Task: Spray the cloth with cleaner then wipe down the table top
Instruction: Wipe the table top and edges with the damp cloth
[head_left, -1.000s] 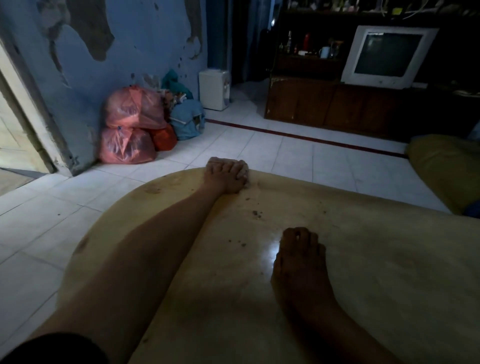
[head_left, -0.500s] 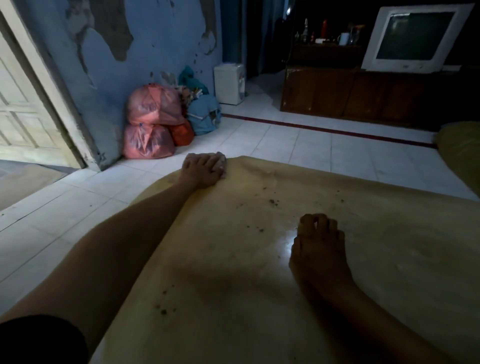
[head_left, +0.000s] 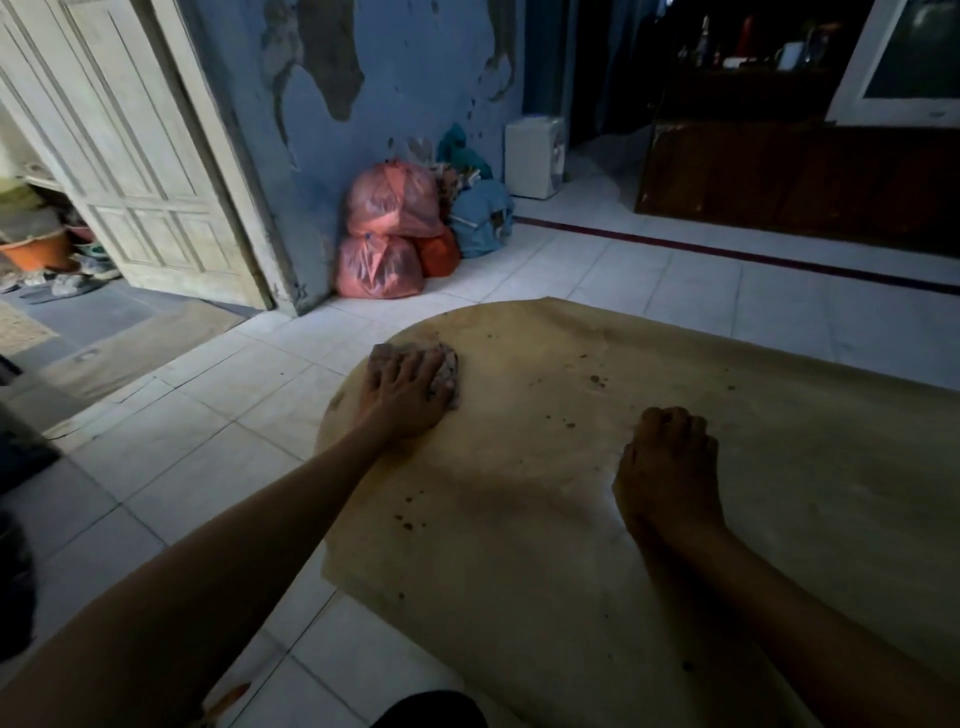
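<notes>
The floor (head_left: 208, 447) is made of pale square tiles, with a thin dark red stripe far off. The blue wall (head_left: 415, 73) has big patches where the paint has peeled. A pale wooden door (head_left: 135, 171) with panels stands open on the left. A dark wooden cabinet (head_left: 800, 182) sits at the far right, and an old white TV (head_left: 904, 67) stands on it. No writing can be read anywhere.

The surface (head_left: 597, 509) is tan and smooth with a round corner. Small dark crumbs and spots are scattered on it, and a bright shine shows near the middle. Nothing stands on it in the way of the hands.

Two pink plastic bags (head_left: 389, 228), tied shut, are piled against the wall, with a blue bag (head_left: 480, 218) beside them. A small white box (head_left: 535, 158) stands just past them.

The left hand (head_left: 402, 392) lies flat near the round corner, fingers spread, pressing down on the cloth (head_left: 448, 370). The cloth is crumpled and greyish and peeks out by the fingertips. The right hand (head_left: 670, 467) rests on the surface with fingers curled under; its grip holds nothing I can see.
</notes>
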